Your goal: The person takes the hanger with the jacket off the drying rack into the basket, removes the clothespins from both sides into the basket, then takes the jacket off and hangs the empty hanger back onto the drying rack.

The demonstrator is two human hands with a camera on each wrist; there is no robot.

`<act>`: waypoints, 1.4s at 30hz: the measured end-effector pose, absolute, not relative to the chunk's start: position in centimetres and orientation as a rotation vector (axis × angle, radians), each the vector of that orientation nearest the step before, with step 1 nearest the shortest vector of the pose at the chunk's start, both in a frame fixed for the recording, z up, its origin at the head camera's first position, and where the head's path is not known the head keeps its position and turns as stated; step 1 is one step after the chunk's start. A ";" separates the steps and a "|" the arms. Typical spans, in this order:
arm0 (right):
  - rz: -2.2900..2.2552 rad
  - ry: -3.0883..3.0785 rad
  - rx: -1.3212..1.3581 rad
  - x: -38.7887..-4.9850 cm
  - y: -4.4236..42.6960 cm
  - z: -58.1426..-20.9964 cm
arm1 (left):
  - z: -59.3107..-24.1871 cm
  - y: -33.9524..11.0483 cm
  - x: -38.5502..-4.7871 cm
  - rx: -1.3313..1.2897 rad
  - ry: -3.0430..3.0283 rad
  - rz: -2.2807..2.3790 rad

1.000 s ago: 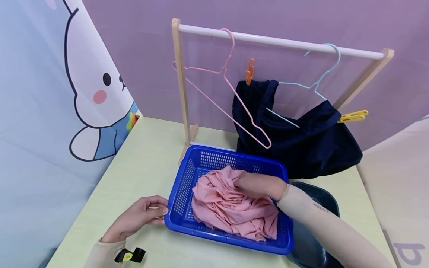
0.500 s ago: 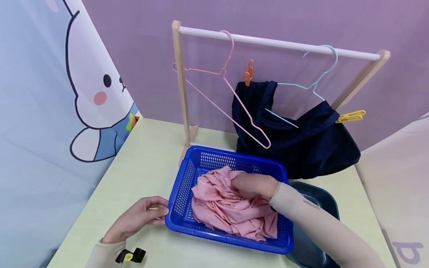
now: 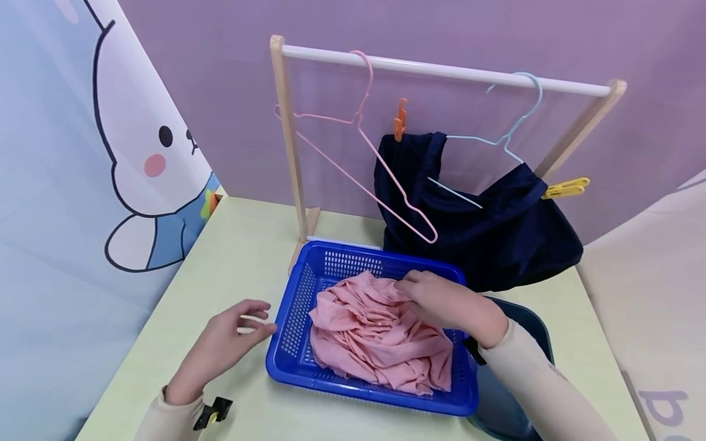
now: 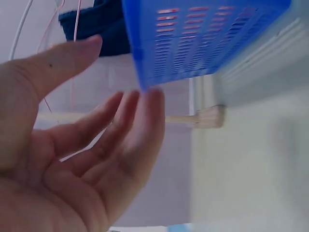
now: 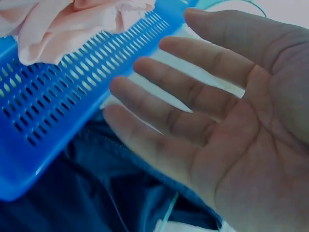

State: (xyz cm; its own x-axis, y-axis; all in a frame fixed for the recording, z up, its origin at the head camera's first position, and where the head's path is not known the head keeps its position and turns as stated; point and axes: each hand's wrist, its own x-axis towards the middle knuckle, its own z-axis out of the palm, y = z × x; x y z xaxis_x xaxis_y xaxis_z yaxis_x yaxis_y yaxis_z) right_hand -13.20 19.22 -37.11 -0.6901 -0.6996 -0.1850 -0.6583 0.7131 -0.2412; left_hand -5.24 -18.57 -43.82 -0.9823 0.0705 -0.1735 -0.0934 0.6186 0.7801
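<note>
A crumpled pink cloth (image 3: 375, 343) lies in the blue perforated basket (image 3: 369, 399) on the table. Above the cloth's upper right part is my right hand (image 3: 441, 300). Its fingers are spread and hold nothing in the right wrist view, where the cloth (image 5: 43, 34) lies apart from them. My left hand (image 3: 226, 337) is beside the basket's left rim, fingers relaxed and slightly bent. In the left wrist view its fingertips (image 4: 153, 96) overlap the basket's lower corner; whether they touch it I cannot tell.
Behind the basket stands a wood-and-white rack (image 3: 441, 68) with a pink hanger (image 3: 380, 165). Dark navy clothing (image 3: 480, 233) hangs from a light blue hanger (image 3: 510, 131), with orange (image 3: 399, 120) and yellow (image 3: 565, 188) clothespins. A dark teal tub (image 3: 504, 398) sits at the right, partly hidden.
My right hand has come up out of the pink cloth's folds and drawn back to the right. My left hand has let go of the basket's rim and lifted slightly, fingers spreading.
</note>
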 end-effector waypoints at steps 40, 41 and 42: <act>-0.723 3.697 -0.611 -10.8 30.9 -32.6 | -40.2 -13.2 -10.1 0.616 3.108 0.919; -0.722 3.732 -0.540 -11.1 31.3 -32.3 | -40.1 -13.1 -10.3 0.630 3.111 0.926; -0.723 3.760 -0.468 -11.4 31.7 -32.0 | -40.0 -12.9 -10.5 0.650 3.116 0.933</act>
State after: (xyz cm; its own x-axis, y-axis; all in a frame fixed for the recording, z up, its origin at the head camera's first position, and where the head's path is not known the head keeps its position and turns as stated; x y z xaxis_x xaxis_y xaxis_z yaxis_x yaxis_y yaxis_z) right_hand -11.42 31.69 -31.96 -0.7289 -0.0847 0.6793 -0.3308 0.9124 -0.2411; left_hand -10.47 -12.93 -39.96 -0.9085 0.3161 0.2735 0.4144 0.7669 0.4901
